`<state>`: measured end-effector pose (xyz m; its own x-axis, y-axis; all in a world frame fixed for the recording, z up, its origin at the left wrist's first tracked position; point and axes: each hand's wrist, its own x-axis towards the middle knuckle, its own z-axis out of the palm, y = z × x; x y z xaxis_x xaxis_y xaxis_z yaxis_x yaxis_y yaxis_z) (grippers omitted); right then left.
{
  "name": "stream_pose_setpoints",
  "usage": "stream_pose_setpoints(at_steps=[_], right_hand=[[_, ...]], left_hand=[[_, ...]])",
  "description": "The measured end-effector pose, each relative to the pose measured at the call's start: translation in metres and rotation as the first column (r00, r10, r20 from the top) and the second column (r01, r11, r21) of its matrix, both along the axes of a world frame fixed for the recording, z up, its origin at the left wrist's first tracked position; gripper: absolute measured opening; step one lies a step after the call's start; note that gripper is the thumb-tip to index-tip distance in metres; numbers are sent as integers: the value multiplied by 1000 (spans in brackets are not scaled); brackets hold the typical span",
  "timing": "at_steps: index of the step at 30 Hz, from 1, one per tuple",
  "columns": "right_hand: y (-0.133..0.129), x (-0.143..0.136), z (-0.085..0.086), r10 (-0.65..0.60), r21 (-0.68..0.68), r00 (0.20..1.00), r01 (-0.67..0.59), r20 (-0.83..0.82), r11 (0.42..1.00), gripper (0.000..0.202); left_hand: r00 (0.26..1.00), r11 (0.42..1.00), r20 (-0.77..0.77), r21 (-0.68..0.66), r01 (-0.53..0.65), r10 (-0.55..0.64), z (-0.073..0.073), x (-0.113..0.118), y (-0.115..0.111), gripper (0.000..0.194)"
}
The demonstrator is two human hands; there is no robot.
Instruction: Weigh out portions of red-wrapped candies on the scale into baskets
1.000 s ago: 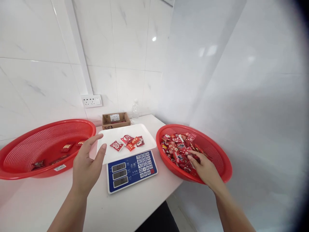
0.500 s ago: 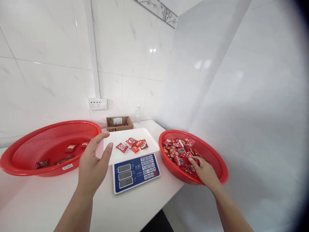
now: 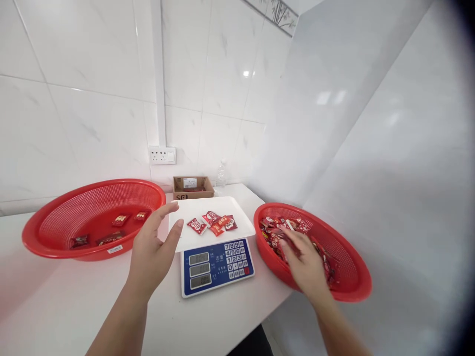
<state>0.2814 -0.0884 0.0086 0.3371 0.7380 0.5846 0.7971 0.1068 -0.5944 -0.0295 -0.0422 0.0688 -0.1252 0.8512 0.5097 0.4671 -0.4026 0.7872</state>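
My left hand [image 3: 154, 252] is raised at the left edge of the scale's white tray [image 3: 185, 241], thumb and fingers apart, with nothing in it. Several red wrapped candies [image 3: 217, 226] lie in a loose cluster on that tray. The scale's blue panel [image 3: 218, 269] has keys and three small displays. Over the right red basket [image 3: 356, 284], my right hand [image 3: 306, 262] reaches among many red candy packets [image 3: 274, 240]. It is somewhat blurred, its thumb apart from the stretched fingers; the fingertips are partly lost against the candies.
At the left stands another red basket [image 3: 40, 237] with a few red packets [image 3: 120, 220] inside. Behind the scale are a cardboard box [image 3: 193, 195] and a clear plastic bottle [image 3: 221, 174]. A grey wall [image 3: 371, 198] rises close behind the right basket.
My right hand has opened from a pinch and shifted farther over the candies in the right basket. My left hand keeps its pose by the tray. The view has turned slightly left.
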Motion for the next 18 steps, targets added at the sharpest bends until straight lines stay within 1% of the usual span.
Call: stream_pose_setpoints(at_steps=[2, 4, 5, 7, 9, 12, 15, 18], right_hand=[[19, -31, 0, 200, -42, 980, -199, 12, 979, 34], [39, -60, -2, 350, -75, 937, -349, 9, 934, 33], [48, -73, -3, 404, -93, 915, -402, 9, 911, 32], [63, -93, -6, 474, -104, 881, -471, 4, 876, 28], [74, -106, -9, 508, -117, 860, -500, 45, 858, 23], [80, -108, -13, 495, -146, 853, -475, 165, 868, 25], [77, -94, -16, 459, -164, 861, -432, 219, 887, 33], [66, -75, -18, 435, -181, 867, -400, 244, 899, 32]], left_hand=[[999, 1000, -38, -3, 5, -5, -4, 2, 4, 35], [996, 1000, -85, -9, 16, -17, -8, 4, 7, 35], [994, 1000, -112, -10, 21, -22, -11, 5, 9, 35], [986, 1000, -164, -5, 29, -29, -15, 6, 11, 35], [977, 999, -211, -6, 41, -41, -19, 7, 13, 36], [950, 997, -303, -13, 78, -78, -25, 9, 17, 35], [899, 989, -417, -1, 150, -136, -34, 16, 23, 31], [823, 974, -530, -22, 226, -202, -48, 26, 31, 27]])
